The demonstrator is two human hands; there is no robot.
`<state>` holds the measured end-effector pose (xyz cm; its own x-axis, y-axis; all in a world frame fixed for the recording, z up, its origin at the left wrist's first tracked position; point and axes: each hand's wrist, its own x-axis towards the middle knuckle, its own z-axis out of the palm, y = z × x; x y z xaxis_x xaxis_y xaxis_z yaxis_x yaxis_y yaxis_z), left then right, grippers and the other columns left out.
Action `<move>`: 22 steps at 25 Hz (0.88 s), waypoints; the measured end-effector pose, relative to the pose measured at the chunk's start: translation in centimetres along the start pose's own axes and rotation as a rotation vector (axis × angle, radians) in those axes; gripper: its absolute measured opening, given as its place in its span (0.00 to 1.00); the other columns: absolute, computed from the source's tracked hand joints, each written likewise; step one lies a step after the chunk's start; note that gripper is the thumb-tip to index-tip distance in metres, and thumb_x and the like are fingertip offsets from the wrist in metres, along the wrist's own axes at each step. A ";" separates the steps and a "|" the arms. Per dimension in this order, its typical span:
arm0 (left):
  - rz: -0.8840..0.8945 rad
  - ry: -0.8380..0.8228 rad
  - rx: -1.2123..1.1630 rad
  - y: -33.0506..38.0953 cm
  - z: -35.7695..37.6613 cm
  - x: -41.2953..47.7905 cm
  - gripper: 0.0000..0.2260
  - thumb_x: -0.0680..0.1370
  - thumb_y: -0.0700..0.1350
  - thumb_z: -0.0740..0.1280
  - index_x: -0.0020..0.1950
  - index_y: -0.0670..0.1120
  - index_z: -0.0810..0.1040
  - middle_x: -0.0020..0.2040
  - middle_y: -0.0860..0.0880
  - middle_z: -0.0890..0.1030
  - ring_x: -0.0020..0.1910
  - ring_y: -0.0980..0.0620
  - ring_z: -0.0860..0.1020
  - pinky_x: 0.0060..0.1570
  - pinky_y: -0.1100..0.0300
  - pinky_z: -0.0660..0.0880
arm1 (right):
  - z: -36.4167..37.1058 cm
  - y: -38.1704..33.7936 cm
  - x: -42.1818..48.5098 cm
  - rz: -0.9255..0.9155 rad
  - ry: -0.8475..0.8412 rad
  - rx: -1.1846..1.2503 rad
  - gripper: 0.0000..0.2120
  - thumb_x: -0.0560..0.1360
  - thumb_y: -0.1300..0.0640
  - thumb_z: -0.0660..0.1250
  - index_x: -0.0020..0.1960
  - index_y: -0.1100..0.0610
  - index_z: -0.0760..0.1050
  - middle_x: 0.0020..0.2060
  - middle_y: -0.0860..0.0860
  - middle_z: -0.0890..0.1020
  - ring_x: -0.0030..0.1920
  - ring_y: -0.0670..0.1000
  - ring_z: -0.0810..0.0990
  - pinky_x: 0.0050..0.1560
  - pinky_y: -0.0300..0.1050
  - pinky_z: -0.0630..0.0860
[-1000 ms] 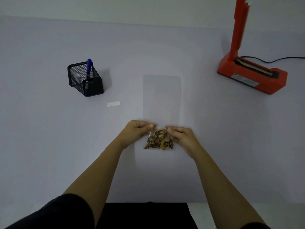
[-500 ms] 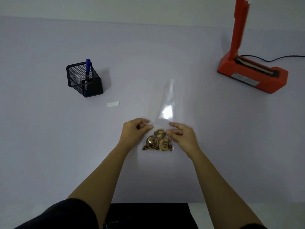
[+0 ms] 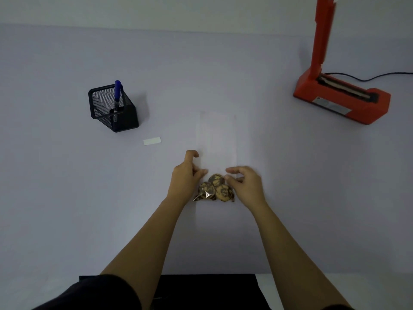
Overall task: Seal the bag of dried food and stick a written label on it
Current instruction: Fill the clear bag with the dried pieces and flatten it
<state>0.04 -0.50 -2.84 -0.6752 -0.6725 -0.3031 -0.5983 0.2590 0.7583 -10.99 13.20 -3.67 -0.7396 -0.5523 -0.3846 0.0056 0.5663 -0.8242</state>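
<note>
A clear plastic bag (image 3: 218, 139) lies flat on the lilac table, its open end pointing away from me. Several round brown pieces of dried food (image 3: 215, 190) sit bunched at its near end. My left hand (image 3: 186, 177) grips the bag's left edge just above the food, with the forefinger lifted along that edge. My right hand (image 3: 244, 185) pinches the right edge at the same height. A small white label (image 3: 152, 141) lies on the table to the left of the bag. A blue pen (image 3: 117, 92) stands in a black mesh holder (image 3: 112, 108) at the far left.
A red heat sealer (image 3: 342, 100) stands at the far right with its arm raised upright and a black cable (image 3: 366, 77) running off to the right. The table's near edge meets a dark strip (image 3: 207, 289) close to my body.
Half a second ago the bag's upper part was lifted and twisted, catching light; it now lies flat on the table. Both hands have stayed at the bag's sides by the food.
</note>
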 end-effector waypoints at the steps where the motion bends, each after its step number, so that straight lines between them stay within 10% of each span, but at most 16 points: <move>1: -0.001 -0.023 0.026 0.2 0.0 0.2 0.16 0.75 0.42 0.70 0.57 0.44 0.67 0.35 0.45 0.78 0.36 0.46 0.78 0.38 0.54 0.76 | 0.0 -0.2 0.1 0.033 -0.006 0.006 0.08 0.72 0.62 0.70 0.51 0.58 0.79 0.51 0.53 0.81 0.43 0.49 0.80 0.39 0.23 0.72; 11: -0.099 -0.053 0.290 0.8 0.2 1.0 0.12 0.75 0.47 0.69 0.51 0.39 0.75 0.54 0.42 0.68 0.46 0.47 0.70 0.47 0.59 0.69 | 0.1 -1.3 0.1 0.007 -0.003 -0.157 0.09 0.71 0.60 0.72 0.50 0.59 0.80 0.50 0.54 0.79 0.43 0.50 0.79 0.46 0.38 0.74; 22: -0.086 -0.116 0.433 3.1 0.8 1.3 0.07 0.76 0.38 0.61 0.46 0.38 0.78 0.44 0.41 0.81 0.44 0.45 0.76 0.42 0.56 0.73 | 0.6 -2.7 0.8 0.104 0.063 -0.245 0.13 0.70 0.50 0.72 0.46 0.60 0.82 0.43 0.53 0.85 0.43 0.49 0.81 0.43 0.39 0.73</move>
<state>-3.02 0.01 -1.34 -0.6442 -0.6285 -0.4359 -0.7630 0.4883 0.4235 -11.16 10.90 -2.02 -0.7841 -0.4486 -0.4290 -0.0735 0.7534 -0.6535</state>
